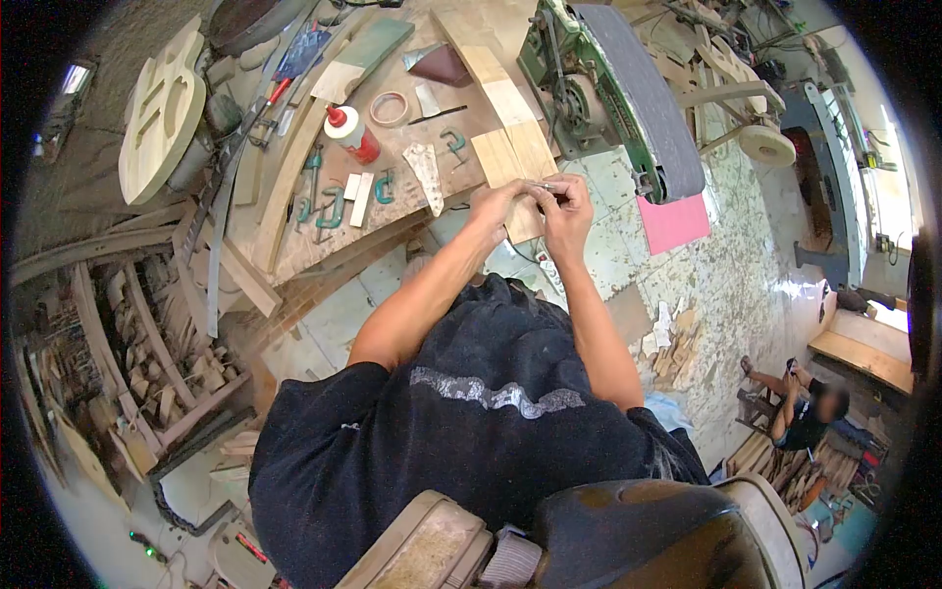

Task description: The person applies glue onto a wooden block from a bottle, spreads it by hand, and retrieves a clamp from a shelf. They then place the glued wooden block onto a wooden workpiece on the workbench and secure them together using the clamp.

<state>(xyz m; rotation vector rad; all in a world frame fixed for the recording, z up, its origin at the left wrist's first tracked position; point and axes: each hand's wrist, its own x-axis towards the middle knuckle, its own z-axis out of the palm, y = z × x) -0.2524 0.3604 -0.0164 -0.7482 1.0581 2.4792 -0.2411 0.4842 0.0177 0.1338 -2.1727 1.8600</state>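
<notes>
Dark, rounded gear (638, 535) is seen nearest the camera, along the lower edge, with a beige block (417, 550) to its left; what either is cannot be told. Beyond them, a black shirt (471, 442) with a grey print is shown, from which both bare forearms are extended. The left hand (497, 209) and right hand (566, 209) are brought together, fingers curled and nearly closed, with a small dark piece (546, 187) pinched between the fingertips of both; its kind is too small to be made out. The piece is held over pale boards (497, 157) at the edge of the bench (471, 88). On the bench, to the left of the hands, are seen a pointed offcut (423, 175), green clamps (332, 208), white strips (361, 201), a red-capped bottle (355, 137) and a tape roll (390, 109). A belt machine (643, 98) is placed to the right of the boards, with a pink sheet (675, 224) beside its near end. At far left, a curved wooden frame (162, 118) is shown; at lower right, well apart from the hands, a seated person (810, 410) is seen.
</notes>
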